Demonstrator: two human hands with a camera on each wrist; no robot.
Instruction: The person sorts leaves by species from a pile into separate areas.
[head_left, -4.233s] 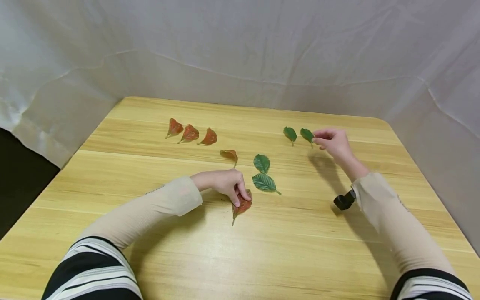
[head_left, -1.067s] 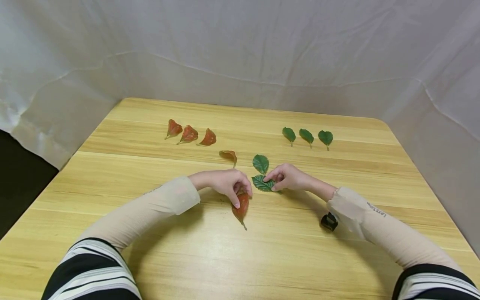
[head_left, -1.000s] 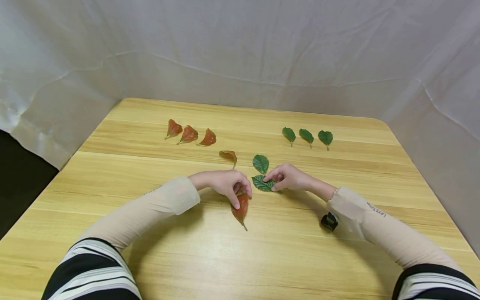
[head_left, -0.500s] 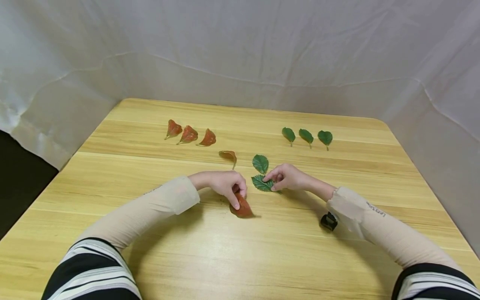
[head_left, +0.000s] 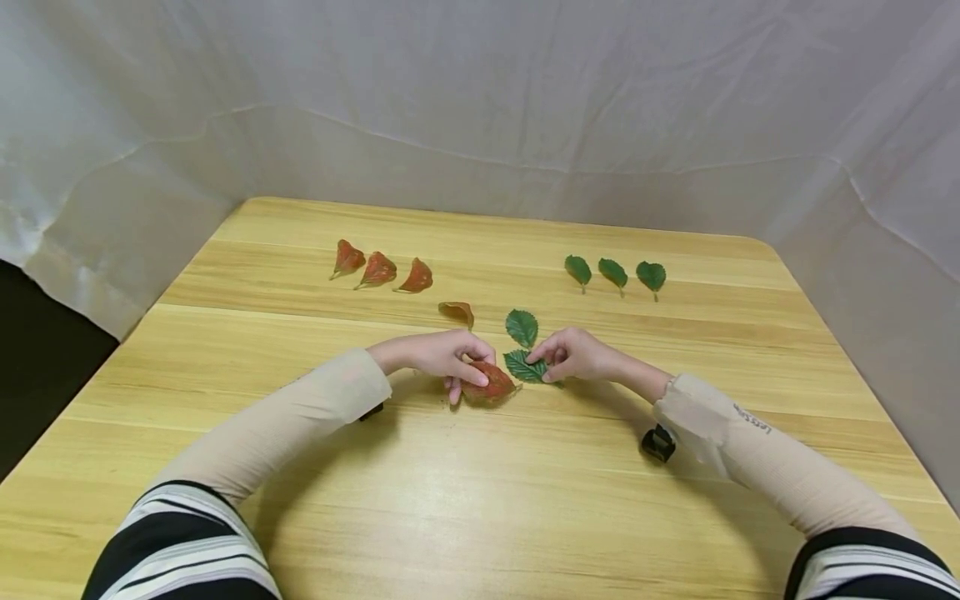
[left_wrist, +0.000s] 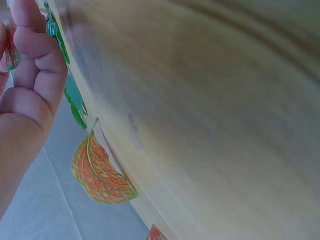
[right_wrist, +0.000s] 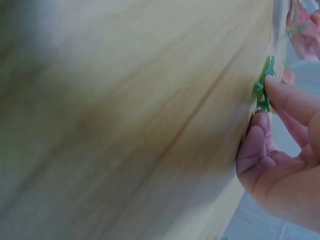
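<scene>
Between the two hands, mid-table: left hand fingers curled, pinching a red leaf lifted just off the wooden table. Right hand fingertips pinch a green leaf lying flat, edge touching the red one. Second green leaf just beyond the fingertips. Risk: leaves are thin and light; a light pinch could slip, or drag the neighbouring leaf out of place.
</scene>
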